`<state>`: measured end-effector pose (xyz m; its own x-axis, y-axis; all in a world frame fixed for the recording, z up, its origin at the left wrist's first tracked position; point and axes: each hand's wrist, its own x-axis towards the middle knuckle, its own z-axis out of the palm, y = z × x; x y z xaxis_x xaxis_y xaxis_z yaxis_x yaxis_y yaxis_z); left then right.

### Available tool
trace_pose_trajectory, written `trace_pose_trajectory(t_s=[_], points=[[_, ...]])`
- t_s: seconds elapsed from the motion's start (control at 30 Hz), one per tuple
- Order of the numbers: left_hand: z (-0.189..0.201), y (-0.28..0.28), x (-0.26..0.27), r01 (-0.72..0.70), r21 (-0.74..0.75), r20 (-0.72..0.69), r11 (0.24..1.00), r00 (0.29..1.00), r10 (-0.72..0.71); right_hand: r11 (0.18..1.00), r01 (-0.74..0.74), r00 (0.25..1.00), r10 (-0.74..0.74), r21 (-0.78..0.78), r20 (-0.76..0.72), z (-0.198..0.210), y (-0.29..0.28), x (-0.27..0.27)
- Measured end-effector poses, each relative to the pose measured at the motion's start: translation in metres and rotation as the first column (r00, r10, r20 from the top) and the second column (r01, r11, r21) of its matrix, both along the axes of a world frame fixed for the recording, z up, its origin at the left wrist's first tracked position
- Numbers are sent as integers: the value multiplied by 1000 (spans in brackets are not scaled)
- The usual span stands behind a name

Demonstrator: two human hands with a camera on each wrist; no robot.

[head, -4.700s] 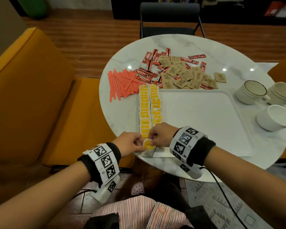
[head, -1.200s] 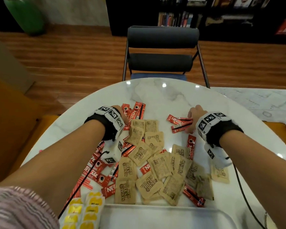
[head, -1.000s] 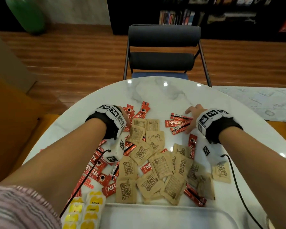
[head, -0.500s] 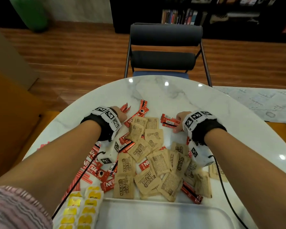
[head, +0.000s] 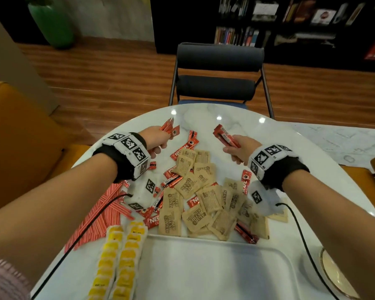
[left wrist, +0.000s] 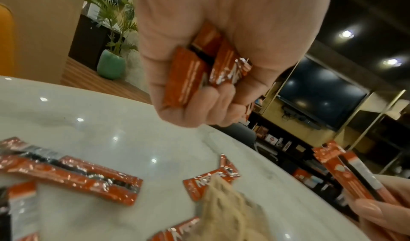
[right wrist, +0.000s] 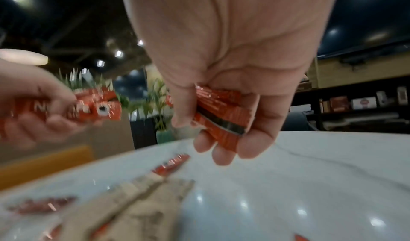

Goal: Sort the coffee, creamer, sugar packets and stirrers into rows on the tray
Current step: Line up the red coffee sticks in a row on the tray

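My left hand (head: 155, 140) is raised over the far left of the round table and grips a bunch of red coffee sticks (head: 171, 129), seen close in the left wrist view (left wrist: 199, 72). My right hand (head: 236, 149) grips another bunch of red coffee sticks (head: 224, 136) (right wrist: 221, 120) above the far right. Between the hands lie brown sugar packets (head: 204, 198) mixed with loose coffee sticks (head: 187, 146). Red-striped stirrers (head: 104, 215) lie at the left. Two rows of yellow creamer packets (head: 119, 260) fill the left side of the white tray (head: 214, 269).
A dark chair (head: 219, 79) stands beyond the table's far edge. An orange seat (head: 15, 131) is at the left. A cup's rim (head: 333, 276) shows at the lower right beside the tray. Cables run from both wristbands across the table.
Both hands have lifted off the table with their gathered coffee sticks and turned them upward. The right hand has drawn nearer.
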<state>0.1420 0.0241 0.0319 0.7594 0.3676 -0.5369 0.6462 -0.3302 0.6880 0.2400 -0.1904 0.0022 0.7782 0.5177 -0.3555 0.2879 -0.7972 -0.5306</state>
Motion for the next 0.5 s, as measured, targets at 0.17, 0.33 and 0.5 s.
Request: trace_pose_trajectory(t_s=[0.17, 0.33, 0.5], points=[[18, -20, -42, 40, -192, 67, 981, 997, -27, 949, 86, 959, 3, 303, -283, 38, 3, -66], [28, -33, -95, 84, -401, 136, 912, 990, -32, 858, 209, 827, 100, 469, -553, 58, 14, -134], [21, -39, -140, 109, -476, 160, 873, 986, -36, 859, 157, 825, 156, 486, -543, 59, 38, -199]])
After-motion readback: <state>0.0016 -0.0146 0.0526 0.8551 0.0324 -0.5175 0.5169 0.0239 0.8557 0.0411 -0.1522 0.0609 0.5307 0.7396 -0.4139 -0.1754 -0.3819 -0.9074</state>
